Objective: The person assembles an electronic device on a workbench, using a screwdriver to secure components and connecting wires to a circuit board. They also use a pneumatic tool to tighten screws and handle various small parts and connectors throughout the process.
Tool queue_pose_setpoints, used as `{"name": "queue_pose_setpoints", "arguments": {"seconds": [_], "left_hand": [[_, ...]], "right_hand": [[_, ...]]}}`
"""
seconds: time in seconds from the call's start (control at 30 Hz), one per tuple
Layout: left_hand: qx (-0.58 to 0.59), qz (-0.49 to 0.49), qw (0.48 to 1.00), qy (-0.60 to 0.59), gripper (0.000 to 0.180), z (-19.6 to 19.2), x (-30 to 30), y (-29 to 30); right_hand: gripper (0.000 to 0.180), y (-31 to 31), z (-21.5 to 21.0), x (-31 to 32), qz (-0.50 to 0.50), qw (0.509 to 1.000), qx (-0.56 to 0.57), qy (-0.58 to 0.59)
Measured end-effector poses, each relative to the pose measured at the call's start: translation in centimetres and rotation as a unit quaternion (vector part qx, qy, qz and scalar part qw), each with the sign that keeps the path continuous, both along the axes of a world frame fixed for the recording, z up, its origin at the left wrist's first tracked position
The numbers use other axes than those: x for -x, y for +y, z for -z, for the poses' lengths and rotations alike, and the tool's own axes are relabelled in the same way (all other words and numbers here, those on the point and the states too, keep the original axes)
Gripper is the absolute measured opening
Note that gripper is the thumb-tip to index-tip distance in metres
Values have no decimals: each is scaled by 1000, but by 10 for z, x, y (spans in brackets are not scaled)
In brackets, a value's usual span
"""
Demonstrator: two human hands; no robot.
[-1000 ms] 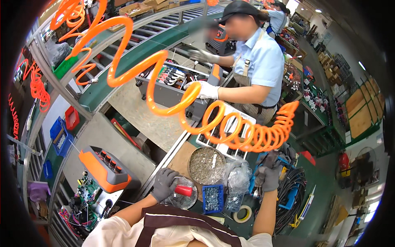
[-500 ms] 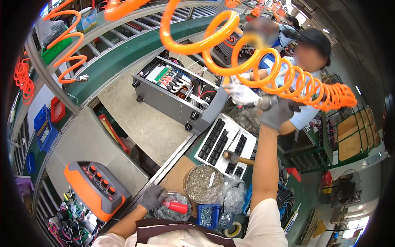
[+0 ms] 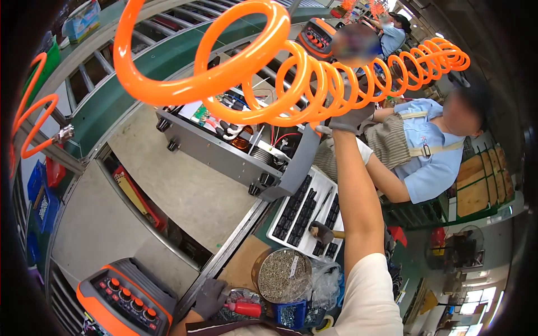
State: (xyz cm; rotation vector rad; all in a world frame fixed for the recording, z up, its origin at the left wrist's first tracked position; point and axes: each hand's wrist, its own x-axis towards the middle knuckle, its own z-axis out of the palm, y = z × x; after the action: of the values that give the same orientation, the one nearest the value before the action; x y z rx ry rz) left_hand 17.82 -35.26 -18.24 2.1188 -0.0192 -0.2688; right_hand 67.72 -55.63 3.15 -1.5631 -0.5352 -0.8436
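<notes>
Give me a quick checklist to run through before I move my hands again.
1. Gloves on: ok, the left hand and right hand both wear grey ones.
2. Right hand's grip: cannot tell, its hold is unclear near the orange coiled hose.
3. Room around right forearm: not ok, the co-worker's arm is close.
4. Grey machine case covered: not ok, wiring shows.
5. Left hand's grip on red bottle: cannot tell.

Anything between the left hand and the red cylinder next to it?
Nothing visible. The red cylinder lies just right of the left hand, no object showing between them; whether they touch is unclear.
</notes>
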Motion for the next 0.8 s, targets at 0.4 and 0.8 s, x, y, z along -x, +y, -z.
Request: {"name": "queue_pose_setpoints", "arguments": {"seconds": [0.4,0.8], "left_hand": [[-16,29,999,0,26,-6,-7,7],[-3,9,1000,7,23,2,-2,3]], "right_hand": [[27,-5,8,-9,6,1000,10,3],[25,-8,14,-9,15,1000,21,2]]}}
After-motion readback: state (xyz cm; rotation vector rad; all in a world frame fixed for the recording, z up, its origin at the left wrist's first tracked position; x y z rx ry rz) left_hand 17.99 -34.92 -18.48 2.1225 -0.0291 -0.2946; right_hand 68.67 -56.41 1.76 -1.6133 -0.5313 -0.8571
